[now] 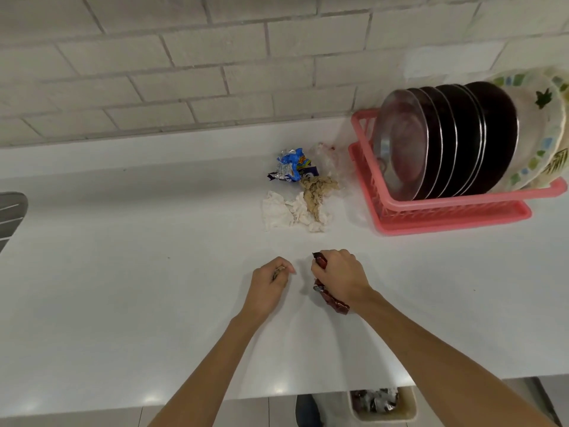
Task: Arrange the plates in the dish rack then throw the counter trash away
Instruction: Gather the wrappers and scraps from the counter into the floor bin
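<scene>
On the white counter [123, 288] my right hand [341, 277] grips a crumpled red wrapper [334, 303] whose ends stick out above and below the fist. My left hand [269, 280] is curled round a small brownish scrap [278, 271]. Beyond my hands lies a heap of trash: white tissues [283, 211], a brown crumpled paper [317, 191], a blue foil wrapper [291, 164] and clear plastic [329, 158]. At the right, a pink dish rack [446, 211] holds several plates upright: a metal one [400, 143], dark ones [480, 134] and patterned white ones [542, 127].
A white bin [381, 405] with wrappers inside stands on the floor below the counter's front edge. A grey sink edge [10, 217] shows at the far left. A white brick wall [215, 57] backs the counter.
</scene>
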A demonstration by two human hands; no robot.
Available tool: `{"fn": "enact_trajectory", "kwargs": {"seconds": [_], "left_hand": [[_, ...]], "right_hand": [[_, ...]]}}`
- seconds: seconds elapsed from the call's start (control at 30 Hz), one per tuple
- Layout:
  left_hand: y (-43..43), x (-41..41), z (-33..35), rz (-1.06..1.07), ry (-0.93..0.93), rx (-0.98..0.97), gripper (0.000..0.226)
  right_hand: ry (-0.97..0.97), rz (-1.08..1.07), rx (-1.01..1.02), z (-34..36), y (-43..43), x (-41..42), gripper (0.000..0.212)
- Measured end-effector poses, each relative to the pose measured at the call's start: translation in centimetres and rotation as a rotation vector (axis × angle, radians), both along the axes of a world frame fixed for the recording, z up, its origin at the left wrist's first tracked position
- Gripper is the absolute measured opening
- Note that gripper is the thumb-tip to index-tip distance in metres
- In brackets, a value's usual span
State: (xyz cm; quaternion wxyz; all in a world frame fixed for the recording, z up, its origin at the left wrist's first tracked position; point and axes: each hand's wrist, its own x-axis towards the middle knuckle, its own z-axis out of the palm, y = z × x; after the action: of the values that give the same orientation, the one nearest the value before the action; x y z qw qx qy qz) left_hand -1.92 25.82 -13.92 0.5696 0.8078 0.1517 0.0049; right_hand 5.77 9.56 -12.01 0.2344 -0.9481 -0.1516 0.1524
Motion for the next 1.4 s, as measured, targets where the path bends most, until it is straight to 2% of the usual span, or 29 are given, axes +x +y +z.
{"fn": "enact_trajectory", "kwargs": {"seconds": [0.3,0.6,0.7,0.83,1.03,1.17,1.4], "left_hand": [[-6.6,-4.5,1.8,0.037,-0.032,-0.031,0.031],[-18.1,-13.0,2.9,0.087,-0.061,-0.044,0.028],[-22.8,-16.2,2.8,0.064,-0.073,-0.050,0.027],[-27.7,-19.4,2.6,0.042,-0.056,-0.067,0.038],[-31.3,-22.5,2.8,-0.061,-0.071,0.015,0.038],[-31.5,-23.0,1.0,-0.106,0.003,0.012,0.034],[-31.4,-21.4,-4.3,-0.140,0.182,-0.034,0.020]], "right_hand": [[0.033,-0.081,0.176,2.0,-6.4,-4.8,0.033],[0.009,-0.115,0.320,2.8,-18.0,-14.1,0.037],[0.001,-0.116,0.351,2.5,-22.2,-17.4,0.038],[0.028,-0.166,0.425,2.1,-26.9,-21.4,0.043],[-0.002,-0.254,0.447,1.2,-31.6,-24.8,0.048],[0.028,-0.385,0.522,0.3,-33.4,-25.2,0.045],[0.329,-0.833,0.818,-5.8,-35.4,-25.2,0.036]]}}
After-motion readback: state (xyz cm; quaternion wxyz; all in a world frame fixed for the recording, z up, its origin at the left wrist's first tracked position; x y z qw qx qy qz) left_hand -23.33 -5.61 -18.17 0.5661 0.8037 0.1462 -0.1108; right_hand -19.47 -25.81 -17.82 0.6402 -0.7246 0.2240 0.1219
